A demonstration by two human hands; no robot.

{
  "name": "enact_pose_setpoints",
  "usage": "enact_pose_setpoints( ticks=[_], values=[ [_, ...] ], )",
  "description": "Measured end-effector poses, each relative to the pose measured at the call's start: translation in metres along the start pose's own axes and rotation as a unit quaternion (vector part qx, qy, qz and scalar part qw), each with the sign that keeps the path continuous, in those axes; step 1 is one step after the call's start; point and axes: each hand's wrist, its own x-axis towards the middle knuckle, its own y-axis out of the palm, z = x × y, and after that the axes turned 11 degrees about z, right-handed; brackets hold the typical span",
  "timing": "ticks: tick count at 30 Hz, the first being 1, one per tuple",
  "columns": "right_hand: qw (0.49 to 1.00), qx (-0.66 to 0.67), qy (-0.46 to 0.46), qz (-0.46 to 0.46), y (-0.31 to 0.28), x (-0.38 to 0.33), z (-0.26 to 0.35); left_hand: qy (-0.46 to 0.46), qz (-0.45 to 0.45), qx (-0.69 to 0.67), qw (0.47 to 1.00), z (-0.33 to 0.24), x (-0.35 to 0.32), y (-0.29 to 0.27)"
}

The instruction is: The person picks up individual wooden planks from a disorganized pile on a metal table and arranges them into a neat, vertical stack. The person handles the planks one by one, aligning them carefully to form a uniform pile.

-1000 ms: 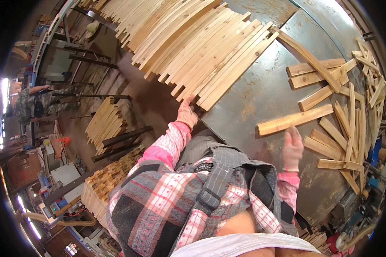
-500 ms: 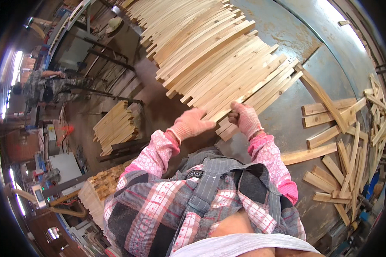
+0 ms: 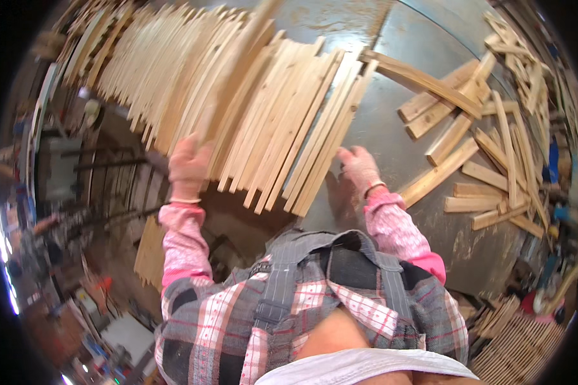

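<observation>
Here, left hand (image 3: 187, 163) grips slat (image 3: 228, 96).

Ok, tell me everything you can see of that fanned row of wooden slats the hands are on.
The row of slats is made of many thin, pale strips of bare, unfinished wood, laid side by side and overlapping. It runs from the upper left toward the middle of the grey metal table, with the near ends jutting unevenly over the table's edge. The left hand is at the near ends on the left; the right hand is at the row's right edge. Looser offcuts lie apart to the right.
</observation>
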Motion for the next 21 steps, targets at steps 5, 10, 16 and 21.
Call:
enact_pose_setpoints(
  ticks=[5,10,16,21],
  values=[
    [0.992,-0.002,0.103,0.072,0.018,0.028,0.047,-0.156,0.045,-0.087,0.983,0.076,0.056,-0.049],
    [0.987,-0.06,0.056,0.137,0.007,0.032,0.046,-0.119,0.023,0.112,0.986,0.175,0.068,-0.109],
    [0.966,-0.248,0.022,-0.077,-0.105,0.053,0.017,-0.248,0.08,0.467,0.845,0.072,0.124,-0.064],
    [0.869,-0.45,0.121,-0.165,-0.239,0.091,0.065,-0.053,0.049,0.297,0.952,0.041,0.153,-0.017]
  ],
)
